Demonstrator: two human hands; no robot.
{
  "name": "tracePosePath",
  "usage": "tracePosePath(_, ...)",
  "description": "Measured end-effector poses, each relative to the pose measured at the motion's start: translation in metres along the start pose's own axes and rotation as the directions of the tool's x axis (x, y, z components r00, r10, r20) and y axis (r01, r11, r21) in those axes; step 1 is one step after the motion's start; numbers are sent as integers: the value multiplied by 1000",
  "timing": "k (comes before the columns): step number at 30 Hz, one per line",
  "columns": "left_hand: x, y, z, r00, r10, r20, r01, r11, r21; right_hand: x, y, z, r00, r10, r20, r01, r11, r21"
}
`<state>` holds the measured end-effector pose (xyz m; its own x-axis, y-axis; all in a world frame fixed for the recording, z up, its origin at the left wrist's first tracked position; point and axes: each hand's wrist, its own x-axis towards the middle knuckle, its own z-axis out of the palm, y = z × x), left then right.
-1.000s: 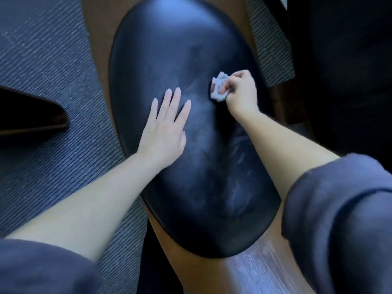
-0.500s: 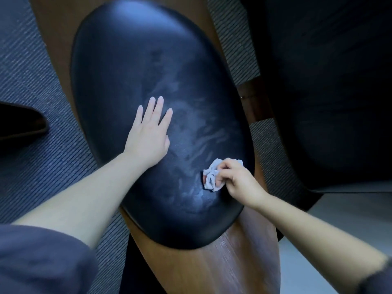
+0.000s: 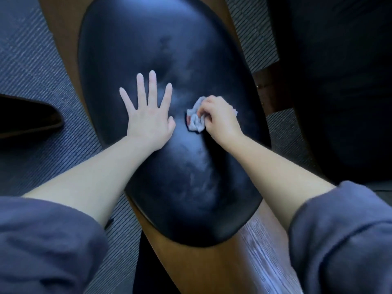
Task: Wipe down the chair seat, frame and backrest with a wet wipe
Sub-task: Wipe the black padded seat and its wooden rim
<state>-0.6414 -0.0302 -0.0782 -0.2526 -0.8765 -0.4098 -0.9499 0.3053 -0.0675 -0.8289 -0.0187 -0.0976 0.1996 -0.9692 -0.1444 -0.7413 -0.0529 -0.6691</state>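
A black leather chair seat cushion (image 3: 148,39) fills the middle of the head view, set on a brown wooden frame (image 3: 212,268). Damp streaks show across its surface. My left hand (image 3: 148,115) lies flat on the cushion with fingers spread, holding nothing. My right hand (image 3: 220,119) presses a crumpled white wet wipe (image 3: 196,119) onto the cushion just right of the left hand's thumb. The fingers cover part of the wipe.
Grey ribbed carpet (image 3: 38,66) surrounds the chair. A dark wedge-shaped object (image 3: 27,115) lies on the carpet at the left. A large dark piece of furniture (image 3: 339,81) stands close on the right. A wet sheen marks the wood at the near right.
My right hand carried the wipe from the cushion's far right down to its near right edge, then back up to the middle beside my left hand. The left hand stayed flat.
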Motion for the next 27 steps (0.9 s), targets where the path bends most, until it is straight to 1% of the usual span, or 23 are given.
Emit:
tracePosePath(1,0,0,-1,1000,1,-1,-1,1000,-5,-23,0,-4,994,-72,77,70,997,32)
tracePosePath(2,-1,0,-2,1000,2,2,-2,1000,-9,-50,-1,-8,980,-121,158,108,990,90)
tracePosePath(3,-1,1,-4,1000,4,9,-3,1000,-12,-82,-3,-14,965,-126,230,95,985,141)
tracePosePath(4,-2,1,-5,1000,4,23,-4,1000,-15,-114,-4,-20,954,-112,279,70,985,156)
tracePosePath(6,-5,1,-8,998,9,67,-8,1000,-13,-161,-6,-28,931,-82,355,50,994,100)
tracePosePath(7,-8,2,-9,995,20,94,-19,1000,-10,-168,-4,-32,911,-81,405,53,995,80)
tracePosePath(9,-15,4,-9,990,47,137,-48,999,2,-150,-1,-42,856,-88,510,59,996,74)
tracePosePath(10,-18,5,-8,987,58,147,-60,998,11,-132,-1,-47,858,-72,509,47,997,63)
tracePosePath(11,-20,5,-6,986,67,153,-70,997,17,-111,-1,-50,901,-39,433,20,999,49)
tracePosePath(12,-22,5,-5,985,74,156,-78,997,18,-86,1,-51,956,6,293,-18,999,40)
tracePosePath(13,-22,4,-4,985,79,154,-82,997,13,-62,2,-51,990,80,115,-86,995,41)
tracePosePath(14,-22,3,-3,986,84,145,-86,996,6,-38,4,-48,984,171,-42,-168,984,65)
tracePosePath(15,-23,1,-1,987,92,129,-93,996,3,-17,2,-41,953,266,-143,-250,961,121)
tracePosePath(16,-23,-1,2,989,104,108,-105,995,1,-2,-2,-32,923,338,-183,-307,935,179)
tracePosePath(17,-24,-3,4,989,119,85,-120,993,4,7,-6,-20,911,374,-174,-340,920,195)
tracePosePath(19,-28,-8,8,987,152,46,-153,988,18,-4,-10,4,940,332,-76,-324,941,94)
tracePosePath(20,-30,-11,10,985,166,34,-167,986,28,-23,-12,12,966,259,-24,-258,966,34)
tracePosePath(21,-33,-13,12,984,178,29,-179,983,40,-46,-13,14,987,161,24,-161,987,2)
tracePosePath(22,-36,-13,12,982,186,29,-187,981,47,-71,-10,13,995,60,75,-60,998,1)
tracePosePath(23,-41,-11,11,981,191,32,-192,980,46,-96,-10,5,989,-14,148,11,1000,22)
tracePosePath(24,-46,-9,10,979,199,43,-200,979,39,-119,-8,-4,972,-63,227,52,997,54)
tracePosePath(26,-62,-3,10,974,219,64,-220,975,14,-157,-10,-26,914,-89,396,62,995,79)
tracePosePath(27,-72,0,10,968,239,70,-240,971,6,-169,-11,-36,876,-77,475,52,996,67)
